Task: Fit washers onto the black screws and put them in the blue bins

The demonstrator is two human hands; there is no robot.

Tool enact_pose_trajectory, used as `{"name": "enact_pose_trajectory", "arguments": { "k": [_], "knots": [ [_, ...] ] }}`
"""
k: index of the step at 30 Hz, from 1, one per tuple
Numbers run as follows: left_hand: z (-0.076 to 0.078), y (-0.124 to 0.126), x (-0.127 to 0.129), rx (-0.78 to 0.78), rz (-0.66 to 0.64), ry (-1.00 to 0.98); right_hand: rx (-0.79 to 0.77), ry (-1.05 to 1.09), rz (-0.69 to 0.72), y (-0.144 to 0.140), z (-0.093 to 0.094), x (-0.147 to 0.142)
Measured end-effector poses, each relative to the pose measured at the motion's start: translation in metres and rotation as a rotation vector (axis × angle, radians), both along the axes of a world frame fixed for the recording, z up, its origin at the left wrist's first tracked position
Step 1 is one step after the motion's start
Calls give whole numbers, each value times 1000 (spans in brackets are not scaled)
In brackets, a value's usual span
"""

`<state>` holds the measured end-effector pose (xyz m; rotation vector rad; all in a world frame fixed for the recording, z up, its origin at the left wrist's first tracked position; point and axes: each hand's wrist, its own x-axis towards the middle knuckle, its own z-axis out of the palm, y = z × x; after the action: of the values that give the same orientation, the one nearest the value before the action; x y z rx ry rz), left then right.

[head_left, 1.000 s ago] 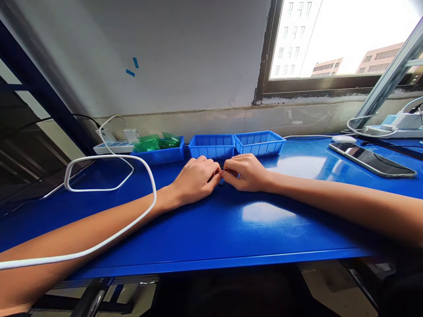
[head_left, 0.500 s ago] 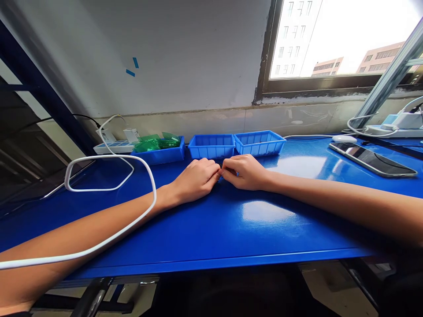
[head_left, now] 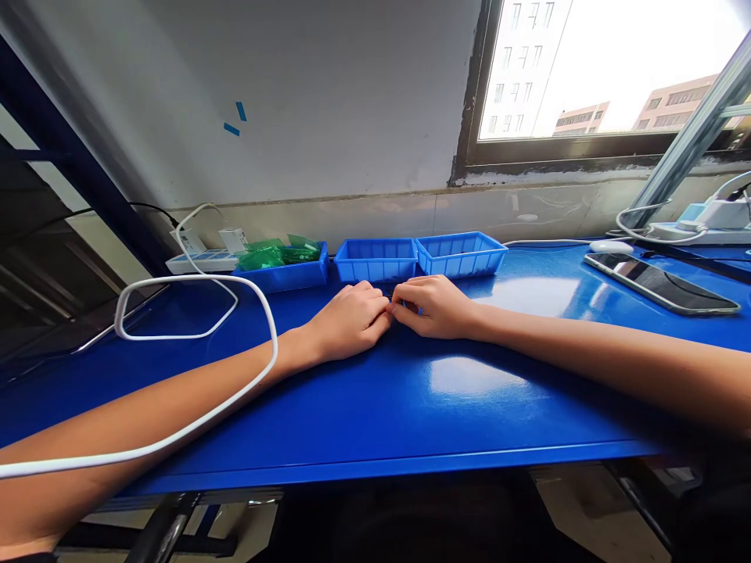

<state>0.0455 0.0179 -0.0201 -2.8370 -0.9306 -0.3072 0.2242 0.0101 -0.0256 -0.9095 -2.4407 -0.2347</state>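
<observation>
My left hand [head_left: 349,320] and my right hand [head_left: 431,306] rest on the blue table [head_left: 411,399], fingertips meeting just in front of the middle blue bin [head_left: 375,260]. Both hands have curled fingers pinched together on a small dark part, which is almost wholly hidden between them. A white cable [head_left: 193,276] loops over my left forearm.
A left bin [head_left: 287,275] holds green bags [head_left: 278,253]; a second empty bin [head_left: 461,254] stands on the right. A power strip [head_left: 199,260] lies by the wall. A phone [head_left: 660,283], a white mouse [head_left: 610,246] and cabled gear sit at the right.
The hands have closed tighter together, so the small dark part seen between the fingers a second ago is now hidden. Arms and bins stay in place.
</observation>
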Motion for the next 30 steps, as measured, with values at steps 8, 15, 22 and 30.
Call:
{"name": "enact_pose_trajectory", "arguments": {
  "k": [8,15,22,30],
  "knots": [
    [2,-3,-1,25,53,-25,-8,18,-58,0,-1,0],
    [4,-6,1,64,100,0,-2,9,-117,0,0,-1],
    [1,-4,-1,100,79,-27,-26,-46,-124,-1,1,-3],
    [2,-5,0,66,78,-35,-56,-92,-64,1,2,-2]
  ]
}}
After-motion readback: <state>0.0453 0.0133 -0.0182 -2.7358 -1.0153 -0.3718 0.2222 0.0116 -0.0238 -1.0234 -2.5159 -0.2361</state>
